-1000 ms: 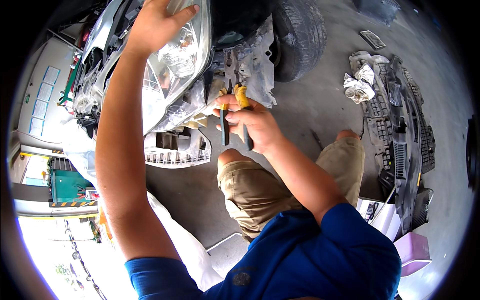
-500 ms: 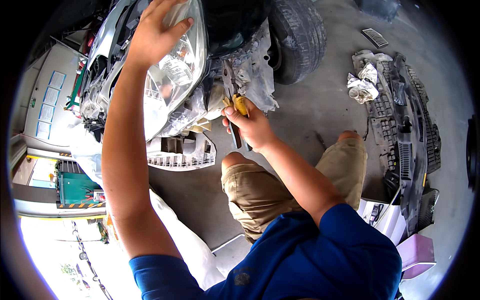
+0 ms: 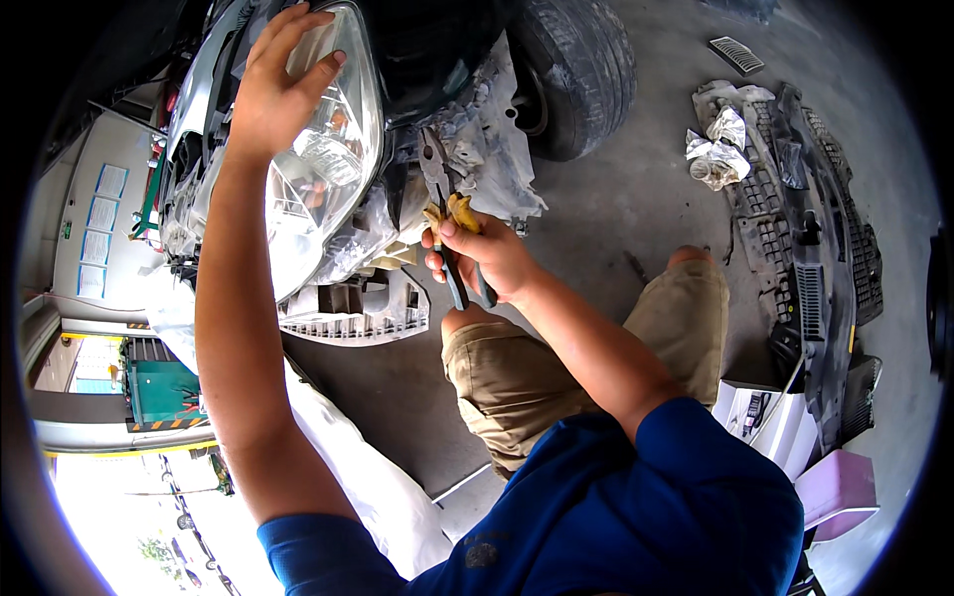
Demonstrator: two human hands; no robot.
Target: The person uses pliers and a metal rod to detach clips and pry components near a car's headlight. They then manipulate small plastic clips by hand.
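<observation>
A car's clear headlight (image 3: 343, 164) stands out at the upper left. My left hand (image 3: 273, 104) rests on its upper edge with the fingers and thumb stretched apart. Lower and to the right, my right hand (image 3: 489, 256) is wrapped round the yellow and black handles of a pair of pliers (image 3: 435, 164). The metal jaws point up and away, close to the torn, dusty panel (image 3: 497, 149) beneath the headlight; whether they touch it I cannot tell.
Behind the panel is the front tyre (image 3: 586, 79). A dirty slatted car part (image 3: 397, 313) lies below the headlight. On the right floor lie a long black plastic car part (image 3: 810, 238), crumpled paper (image 3: 717, 154), a vent grille (image 3: 736, 56) and a pink bin (image 3: 840, 487).
The whole view has shifted slightly. The pliers tilt a little more to the left, and their handles look slightly wider apart. My left hand remains on the headlight.
</observation>
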